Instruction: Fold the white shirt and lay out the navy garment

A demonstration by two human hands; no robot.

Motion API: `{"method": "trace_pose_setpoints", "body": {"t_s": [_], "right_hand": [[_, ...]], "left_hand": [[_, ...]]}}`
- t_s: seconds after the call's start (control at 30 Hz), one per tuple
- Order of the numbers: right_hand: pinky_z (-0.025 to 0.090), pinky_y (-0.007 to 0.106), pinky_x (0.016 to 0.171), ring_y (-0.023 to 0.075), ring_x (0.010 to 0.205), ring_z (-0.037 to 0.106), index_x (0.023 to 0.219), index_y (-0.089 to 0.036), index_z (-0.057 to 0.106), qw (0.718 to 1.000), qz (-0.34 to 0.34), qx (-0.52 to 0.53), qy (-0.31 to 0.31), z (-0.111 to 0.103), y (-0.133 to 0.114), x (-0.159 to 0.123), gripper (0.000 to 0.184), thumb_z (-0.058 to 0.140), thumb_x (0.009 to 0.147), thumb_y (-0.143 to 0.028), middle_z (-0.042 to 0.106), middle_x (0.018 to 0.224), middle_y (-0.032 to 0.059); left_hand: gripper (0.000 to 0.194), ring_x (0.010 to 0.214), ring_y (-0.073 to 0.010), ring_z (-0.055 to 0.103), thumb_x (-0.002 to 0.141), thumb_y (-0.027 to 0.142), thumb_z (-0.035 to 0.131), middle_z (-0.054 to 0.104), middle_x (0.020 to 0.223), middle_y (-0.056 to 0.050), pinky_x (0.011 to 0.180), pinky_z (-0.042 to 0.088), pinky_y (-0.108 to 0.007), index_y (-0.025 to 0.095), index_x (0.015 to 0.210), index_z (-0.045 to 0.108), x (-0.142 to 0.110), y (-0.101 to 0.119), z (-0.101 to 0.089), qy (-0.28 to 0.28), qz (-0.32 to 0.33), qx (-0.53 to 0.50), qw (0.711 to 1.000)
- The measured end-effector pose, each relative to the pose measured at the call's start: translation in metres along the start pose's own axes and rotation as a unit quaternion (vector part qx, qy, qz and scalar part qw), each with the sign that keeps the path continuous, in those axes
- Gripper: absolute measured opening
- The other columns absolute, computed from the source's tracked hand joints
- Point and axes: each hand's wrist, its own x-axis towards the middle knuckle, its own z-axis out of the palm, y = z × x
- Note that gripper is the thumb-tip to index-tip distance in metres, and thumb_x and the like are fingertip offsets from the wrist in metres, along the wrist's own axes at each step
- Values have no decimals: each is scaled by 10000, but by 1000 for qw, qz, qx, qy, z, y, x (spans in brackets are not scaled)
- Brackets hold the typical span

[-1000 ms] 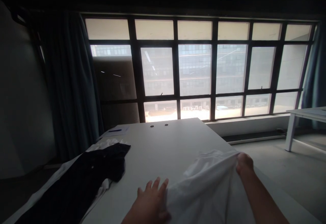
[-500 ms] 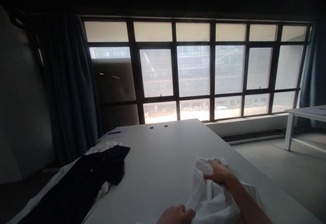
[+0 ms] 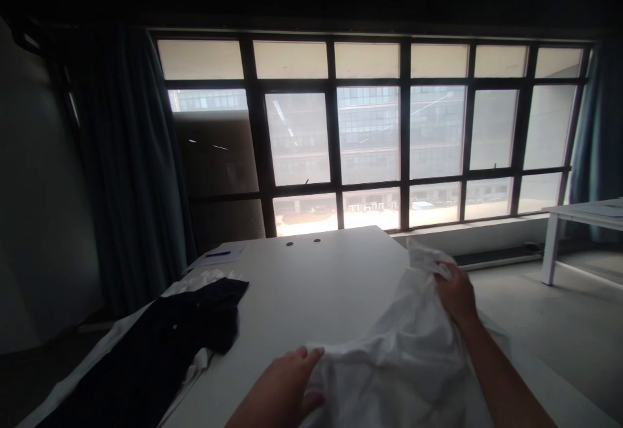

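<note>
Two bare hands, the right hand (image 3: 455, 295) gripping a bunched fold of one crumpled white fabric garment (image 3: 399, 369), the left hand (image 3: 280, 382) resting half-open on its near edge, the garment lying across one white table (image 3: 296, 278), one black garment (image 3: 165, 330) lying well to the left.

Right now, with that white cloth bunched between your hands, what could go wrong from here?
The white cloth, gathered up in your right hand, reaches the right edge of the white table, so it might slide off onto the floor. Your left hand is on the side nearer the dark buttoned garment, so a wide sweep could drag that too.
</note>
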Motion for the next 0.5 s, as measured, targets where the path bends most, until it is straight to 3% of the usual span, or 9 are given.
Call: {"method": "trace_pose_setpoints", "body": {"t_s": [0.07, 0.13, 0.23, 0.33, 0.4, 0.47, 0.5], "right_hand": [[445, 452, 1022, 317, 1148, 558, 1209, -104, 654, 974, -38, 70, 212, -24, -12, 4, 473, 485, 796, -262, 591, 1181, 168], [443, 469, 1032, 310, 1124, 550, 1115, -111, 697, 917, -92, 126, 367, -44, -31, 0, 420, 530, 739, -197, 571, 1157, 153], [465, 479, 1015, 301, 1093, 556, 1059, -116, 710, 884, -141, 147, 422, -54, -67, -15, 375, 577, 710, -153, 542, 1166, 152], [486, 485, 1000, 299, 1099, 563, 1051, -161, 694, 900, -204, 172, 345, -45, -111, -43, 352, 591, 714, -153, 524, 1164, 135], [482, 487, 1024, 298, 1164, 553, 1108, -190, 679, 916, -263, 203, 227, -35, -142, -71, 416, 550, 722, -105, 528, 1207, 134], [467, 469, 1065, 296, 1271, 518, 1232, -232, 647, 923, -328, 200, 21, -26, -172, -105, 524, 551, 742, -74, 543, 1312, 127], [468, 458, 1072, 304, 1311, 504, 1284, -267, 627, 905, -364, 191, -110, -22, -184, -124, 551, 602, 759, -102, 544, 1384, 108]], "left_hand": [[602, 1238, -300, 618, 865, 400, 637, 652, 1384, -54, 1086, 455, -421, 367, 1457, 537, -3, -3, -8, 10, -4, -10, 1000], [561, 1230, -292, 626, 894, 395, 598, 655, 1383, -45, 1071, 464, -410, 380, 1452, 541, -5, -5, -14, 16, 1, -20, 1000], [535, 1209, -277, 639, 916, 402, 573, 666, 1365, -35, 1053, 473, -382, 386, 1450, 541, -9, -8, -22, 36, 9, -32, 999], [536, 1168, -252, 660, 941, 431, 543, 674, 1344, -22, 1010, 501, -346, 401, 1475, 503, -15, -13, -32, 54, 7, -50, 997], [528, 1163, -240, 666, 957, 443, 515, 674, 1349, -17, 1008, 506, -333, 397, 1483, 491, -19, -22, -38, 70, 4, -62, 996], [515, 1202, -241, 653, 964, 429, 490, 664, 1379, -22, 1046, 493, -337, 364, 1474, 511, -22, -39, -40, 92, -2, -63, 994], [508, 1234, -242, 638, 966, 409, 473, 653, 1401, -27, 1074, 479, -340, 339, 1466, 528, -23, -51, -41, 103, -6, -60, 993]]}}
